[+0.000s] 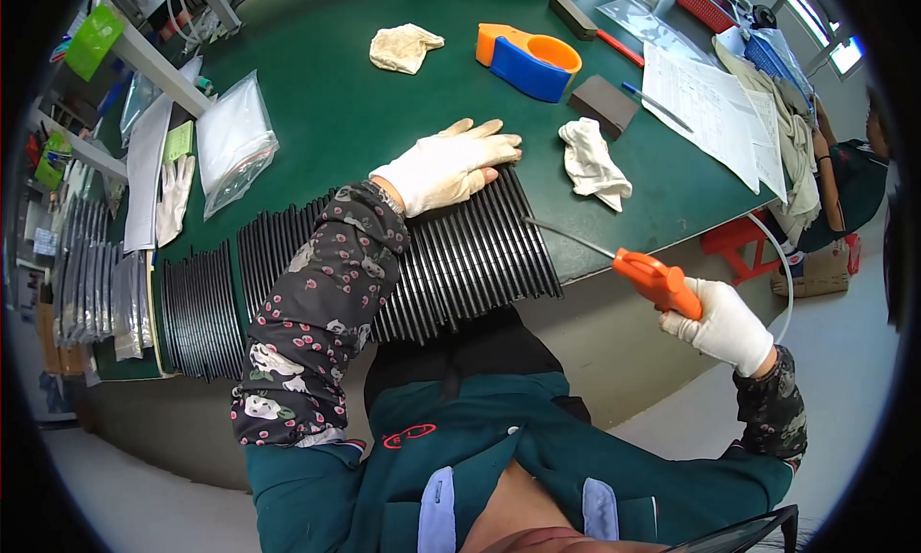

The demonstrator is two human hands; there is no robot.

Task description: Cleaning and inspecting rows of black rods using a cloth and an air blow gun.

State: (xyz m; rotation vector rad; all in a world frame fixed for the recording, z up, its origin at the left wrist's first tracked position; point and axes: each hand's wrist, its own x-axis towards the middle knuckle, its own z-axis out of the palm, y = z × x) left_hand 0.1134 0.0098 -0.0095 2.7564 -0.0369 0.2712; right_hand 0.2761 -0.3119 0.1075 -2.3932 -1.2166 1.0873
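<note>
Hands (449, 172) (718, 329) apart (gloved); table edge (662, 246) between

Orange blow gun (657, 282) points toward side-by-side black rods (475, 256)

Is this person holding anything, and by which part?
The right hand grips an orange air gun by its handle; the left hand lies on black rods.

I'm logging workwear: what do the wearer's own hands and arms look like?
The left hand wears an off-white glove, yellowish toward the fingertips; the right hand wears a white glove. The left arm has a black sleeve cover with small reddish cherry-like motifs and white figures; the right, a dark patterned sleeve cover. Teal shirt sleeves show above both.
</note>
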